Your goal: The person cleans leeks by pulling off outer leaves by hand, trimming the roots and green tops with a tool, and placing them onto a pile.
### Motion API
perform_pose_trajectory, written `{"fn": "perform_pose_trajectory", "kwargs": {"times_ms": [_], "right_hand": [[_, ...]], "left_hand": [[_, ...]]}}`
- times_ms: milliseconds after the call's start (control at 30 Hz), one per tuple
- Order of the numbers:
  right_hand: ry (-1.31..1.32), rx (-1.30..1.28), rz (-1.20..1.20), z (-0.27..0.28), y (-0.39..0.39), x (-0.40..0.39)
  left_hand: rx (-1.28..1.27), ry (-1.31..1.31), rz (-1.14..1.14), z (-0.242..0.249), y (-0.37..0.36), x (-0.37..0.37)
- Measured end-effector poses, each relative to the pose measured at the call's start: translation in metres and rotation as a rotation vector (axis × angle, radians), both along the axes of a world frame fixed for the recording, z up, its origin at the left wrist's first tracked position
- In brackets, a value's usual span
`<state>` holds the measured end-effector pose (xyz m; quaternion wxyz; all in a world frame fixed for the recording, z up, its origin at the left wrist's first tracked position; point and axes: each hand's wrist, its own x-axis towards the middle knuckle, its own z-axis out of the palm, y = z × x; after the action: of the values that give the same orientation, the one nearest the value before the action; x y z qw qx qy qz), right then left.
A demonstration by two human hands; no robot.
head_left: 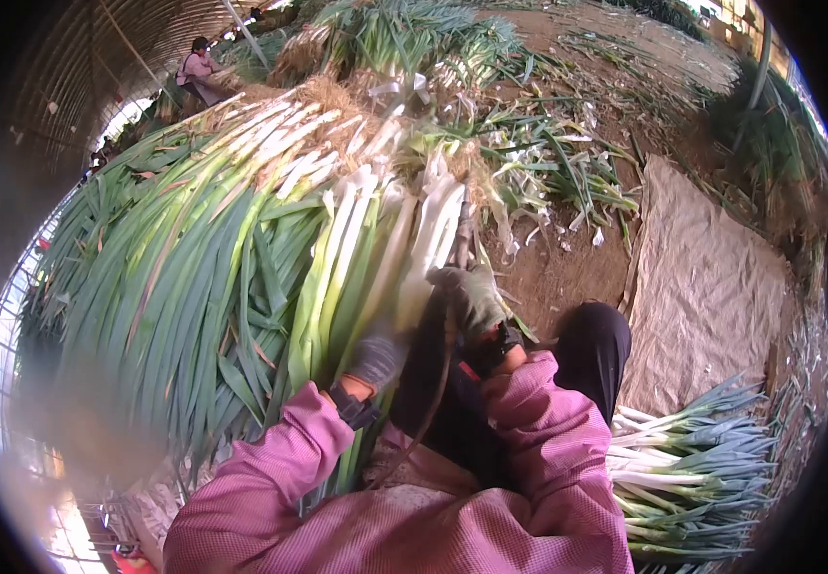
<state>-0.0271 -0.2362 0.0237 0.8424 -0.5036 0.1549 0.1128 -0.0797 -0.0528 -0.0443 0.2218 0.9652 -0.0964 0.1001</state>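
Observation:
A large pile of long green onions (194, 230) lies in front of me, white ends and roots pointing away. My left hand (376, 362), in a dark glove and blurred, is closed around the leafy part of a green onion (392, 253), whose pale shaft is smeared by motion. My right hand (473, 295), in a grey-green glove, is wrapped around a slim dark tool (465, 239) pointing away from me. A thin brown hose (441, 383) hangs from it toward my lap. Pale stripped stalks (438, 225) lie just left of the tool.
Peeled skins and leaf scraps (557, 172) litter the soil ahead. A tan cloth sheet (706, 287) lies at right, with cleaned green onions (686, 469) stacked below it. More bundles (404, 43) stand at the back. Another person (201, 72) sits at the far left.

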Motion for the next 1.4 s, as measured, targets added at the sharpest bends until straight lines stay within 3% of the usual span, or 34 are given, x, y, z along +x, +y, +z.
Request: {"fn": "perform_pose_trajectory", "kwargs": {"times_ms": [100, 133, 200, 267, 300, 367, 467, 500, 533, 600, 633, 700, 767, 800, 833, 867, 900, 933, 1000, 1067, 1100, 1133, 1200, 1300, 1400], "right_hand": [[0.059, 0.028, -0.067, -0.043, -0.016, -0.012], [0.115, 0.014, -0.029, -0.047, -0.026, -0.021], [0.322, -0.266, 0.068, -0.063, -0.046, -0.025], [0.129, -0.373, 0.083, -0.13, -0.053, -0.022], [0.253, -0.281, 0.042, -0.117, -0.053, -0.023], [0.244, -0.407, 0.026, -0.115, -0.052, -0.017], [-0.167, -0.874, 0.023, -0.139, -0.05, 0.007], [-0.305, -0.908, -0.031, -0.138, -0.04, 0.016], [-0.384, -0.831, -0.042, -0.132, -0.031, 0.027], [-0.378, -0.405, 0.064, -0.114, -0.009, 0.049], [-0.361, -0.368, 0.123, -0.099, 0.0, 0.057], [-0.517, -1.013, 0.198, -0.066, 0.013, 0.064], [-0.177, -0.834, 0.244, -0.036, 0.018, 0.067], [-0.175, -0.726, 0.251, -0.049, 0.018, 0.076], [-0.169, -0.618, 0.258, -0.072, 0.016, 0.086], [-0.166, -0.51, 0.258, -0.082, 0.011, 0.09], [-0.16, -0.402, 0.257, -0.089, 0.006, 0.093], [-0.162, -0.295, 0.249, -0.087, -0.002, 0.091], [-0.159, -0.146, 0.242, -0.076, -0.01, 0.087], [-0.15, -0.07, 0.25, -0.061, -0.013, 0.084], [-0.235, -0.205, 0.25, -0.061, -0.014, 0.083], [-0.224, -0.149, 0.221, -0.065, -0.011, 0.085], [-0.192, -0.05, 0.166, -0.075, -0.007, 0.09], [-0.042, -0.104, 0.276, -0.056, -0.014, 0.087], [-0.123, -0.075, 0.263, -0.059, -0.005, 0.085]], "left_hand": [[-0.22, 0.24, 0.146, 0.032, -0.007, -0.005], [-0.202, 0.103, 0.004, 0.017, 0.004, -0.003], [-0.214, 0.054, -0.006, -0.003, 0.012, -0.003], [-0.087, 0.065, 0.038, 0.013, 0.001, -0.011], [-0.024, 0.065, 0.063, 0.022, -0.005, -0.014], [0.286, 0.036, 0.024, 0.032, -0.011, -0.018], [0.592, -0.114, -0.044, 0.028, -0.005, -0.016], [0.667, -0.187, -0.069, 0.025, -0.003, -0.012], [0.623, -0.128, -0.076, 0.039, -0.009, -0.01], [0.545, -0.013, -0.1, 0.075, -0.018, -0.009], [0.545, 0.019, -0.095, 0.087, -0.02, 0.002], [0.11, -0.195, -0.241, 0.129, -0.014, 0.036], [-0.004, -0.443, -0.218, 0.189, -0.017, 0.086], [-0.057, -0.63, -0.228, 0.22, -0.02, 0.114], [-0.646, -0.469, -0.136, 0.255, -0.029, 0.123], [-0.782, -0.447, 0.055, 0.29, -0.032, 0.139], [-0.998, -0.561, 0.03, 0.3, -0.011, 0.192], [-1.212, -0.675, 0.002, 0.299, 0.01, 0.238], [-1.12, -0.363, 0.153, 0.275, 0.019, 0.266], [-0.864, 0.09, 0.258, 0.213, 0.018, 0.27], [-0.328, 0.056, 0.186, 0.178, 0.009, 0.252], [0.19, -0.068, 0.141, 0.142, 0.001, 0.235], [0.703, -0.584, -0.432, 0.05, 0.017, 0.179], [0.224, -0.021, -0.189, 0.068, -0.044, 0.063], [0.289, 0.064, 0.05, 0.044, -0.048, 0.053]]}}
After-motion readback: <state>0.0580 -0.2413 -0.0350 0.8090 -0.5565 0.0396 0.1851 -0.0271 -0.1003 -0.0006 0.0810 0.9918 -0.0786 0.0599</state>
